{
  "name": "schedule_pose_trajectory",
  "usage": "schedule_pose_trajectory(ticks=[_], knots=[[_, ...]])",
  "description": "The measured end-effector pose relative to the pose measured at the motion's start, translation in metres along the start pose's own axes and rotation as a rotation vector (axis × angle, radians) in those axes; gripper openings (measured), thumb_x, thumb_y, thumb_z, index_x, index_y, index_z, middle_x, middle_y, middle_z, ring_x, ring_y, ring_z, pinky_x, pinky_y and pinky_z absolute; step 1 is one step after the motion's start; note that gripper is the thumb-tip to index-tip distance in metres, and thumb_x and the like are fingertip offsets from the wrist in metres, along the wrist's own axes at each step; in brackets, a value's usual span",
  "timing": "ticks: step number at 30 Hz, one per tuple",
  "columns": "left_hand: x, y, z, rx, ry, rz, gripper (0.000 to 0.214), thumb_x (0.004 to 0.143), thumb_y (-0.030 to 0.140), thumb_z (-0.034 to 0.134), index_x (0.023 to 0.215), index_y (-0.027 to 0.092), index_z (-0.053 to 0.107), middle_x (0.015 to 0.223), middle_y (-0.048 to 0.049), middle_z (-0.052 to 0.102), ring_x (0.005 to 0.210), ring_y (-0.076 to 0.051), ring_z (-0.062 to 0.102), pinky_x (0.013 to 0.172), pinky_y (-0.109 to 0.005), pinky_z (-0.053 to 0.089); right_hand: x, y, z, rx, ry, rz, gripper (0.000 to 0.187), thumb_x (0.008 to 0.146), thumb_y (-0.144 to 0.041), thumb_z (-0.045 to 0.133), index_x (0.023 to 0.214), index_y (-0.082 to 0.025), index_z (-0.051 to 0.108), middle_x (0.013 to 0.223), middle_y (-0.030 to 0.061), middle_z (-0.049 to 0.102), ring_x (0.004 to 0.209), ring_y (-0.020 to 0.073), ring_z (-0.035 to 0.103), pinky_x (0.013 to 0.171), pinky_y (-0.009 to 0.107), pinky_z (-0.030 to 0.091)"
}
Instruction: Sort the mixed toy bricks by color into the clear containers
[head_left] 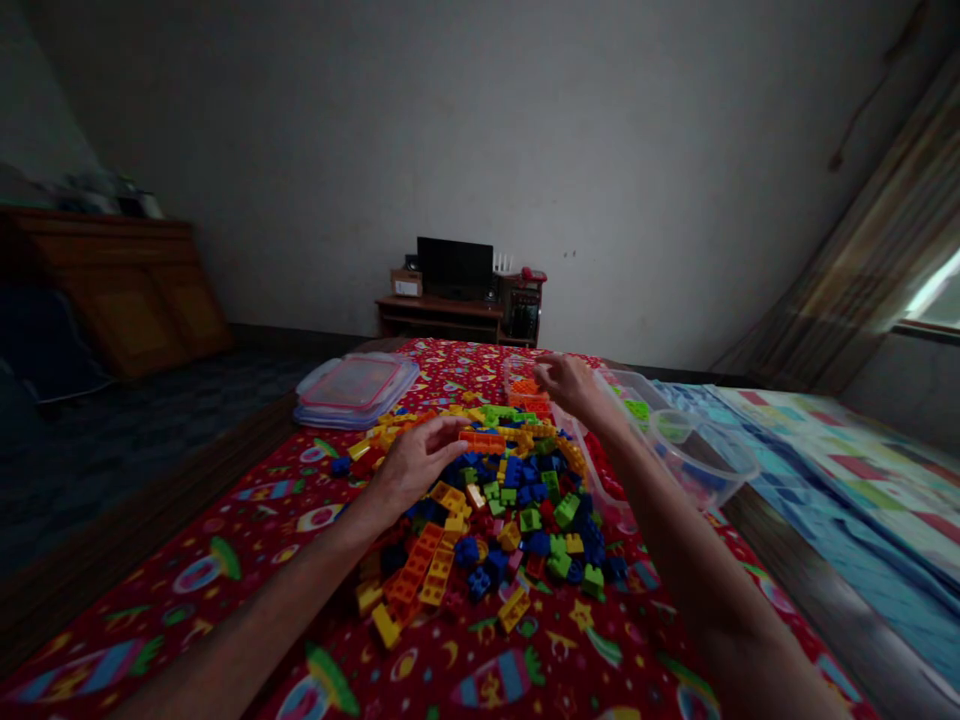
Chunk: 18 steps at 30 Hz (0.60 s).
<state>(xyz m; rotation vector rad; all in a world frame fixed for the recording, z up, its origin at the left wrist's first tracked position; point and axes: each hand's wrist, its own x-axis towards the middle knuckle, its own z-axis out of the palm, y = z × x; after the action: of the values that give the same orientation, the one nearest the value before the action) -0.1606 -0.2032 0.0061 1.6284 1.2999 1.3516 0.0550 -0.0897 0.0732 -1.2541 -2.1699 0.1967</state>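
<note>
A heap of coloured toy building bricks (495, 500) lies on a red patterned cloth (247, 560). My left hand (416, 458) hovers over the heap's left side, thumb and fingers pinching the end of a long orange brick (484, 440). My right hand (566, 385) reaches further back, fingers curled, over an open clear container (525, 385) that holds orange bricks. Whether it holds a brick I cannot make out.
A stack of clear lids (356, 390) lies at the back left of the cloth. Several clear plastic tubs (697, 455) with sorted bricks stand to the right. Beyond is a patterned mat (847, 470), a low TV stand (457, 305) and a wooden cabinet (127, 290).
</note>
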Motion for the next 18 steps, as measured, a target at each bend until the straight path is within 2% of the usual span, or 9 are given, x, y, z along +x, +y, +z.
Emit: schedule_pose_trajectory(ticks=[4, 7, 10, 14, 18], knots=[[-0.001, 0.002, -0.001, 0.030, 0.057, 0.016, 0.048, 0.072, 0.052, 0.066, 0.103, 0.015, 0.064, 0.104, -0.0099, 0.072, 0.094, -0.026, 0.068, 0.084, -0.039, 0.054, -0.042, -0.019, 0.011, 0.092, -0.238, -0.268, 0.034, 0.094, -0.037, 0.044, 0.099, -0.014, 0.070, 0.071, 0.0024, 0.065, 0.059, 0.0087, 0.052, 0.056, 0.021, 0.032], [-0.001, 0.003, -0.001, 0.062, 0.091, 0.026, 0.047, 0.072, 0.053, 0.066, 0.100, 0.015, 0.065, 0.099, -0.0091, 0.073, 0.092, -0.025, 0.068, 0.083, -0.038, 0.054, -0.061, -0.034, 0.012, 0.042, -0.357, -0.336, 0.026, 0.090, -0.035, 0.053, 0.092, -0.015, 0.070, 0.064, -0.0005, 0.059, 0.055, 0.0071, 0.044, 0.054, 0.022, 0.026], [-0.001, 0.001, 0.001, 0.063, 0.067, 0.051, 0.049, 0.072, 0.054, 0.065, 0.101, 0.015, 0.064, 0.098, -0.0094, 0.073, 0.090, -0.025, 0.068, 0.082, -0.037, 0.055, -0.066, -0.042, 0.010, -0.026, -0.386, -0.325, 0.017, 0.088, -0.027, 0.056, 0.082, -0.014, 0.066, 0.061, -0.0020, 0.052, 0.053, 0.0064, 0.038, 0.053, 0.023, 0.023], [-0.002, -0.001, 0.002, 0.144, 0.064, 0.119, 0.045, 0.079, 0.051, 0.057, 0.106, 0.015, 0.064, 0.103, -0.0098, 0.071, 0.088, -0.023, 0.068, 0.079, -0.035, 0.056, -0.063, -0.035, 0.011, -0.049, -0.381, -0.326, 0.012, 0.086, -0.025, 0.058, 0.081, -0.015, 0.063, 0.060, -0.0036, 0.048, 0.053, 0.0061, 0.035, 0.054, 0.023, 0.020], [0.001, 0.005, -0.012, 0.347, 0.141, 0.221, 0.038, 0.084, 0.041, 0.047, 0.105, 0.015, 0.065, 0.105, -0.0093, 0.070, 0.089, -0.022, 0.067, 0.081, -0.033, 0.055, -0.061, -0.023, 0.015, -0.028, -0.356, -0.303, 0.007, 0.084, -0.020, 0.058, 0.085, -0.016, 0.062, 0.062, -0.0038, 0.048, 0.055, 0.0067, 0.037, 0.054, 0.023, 0.021]])
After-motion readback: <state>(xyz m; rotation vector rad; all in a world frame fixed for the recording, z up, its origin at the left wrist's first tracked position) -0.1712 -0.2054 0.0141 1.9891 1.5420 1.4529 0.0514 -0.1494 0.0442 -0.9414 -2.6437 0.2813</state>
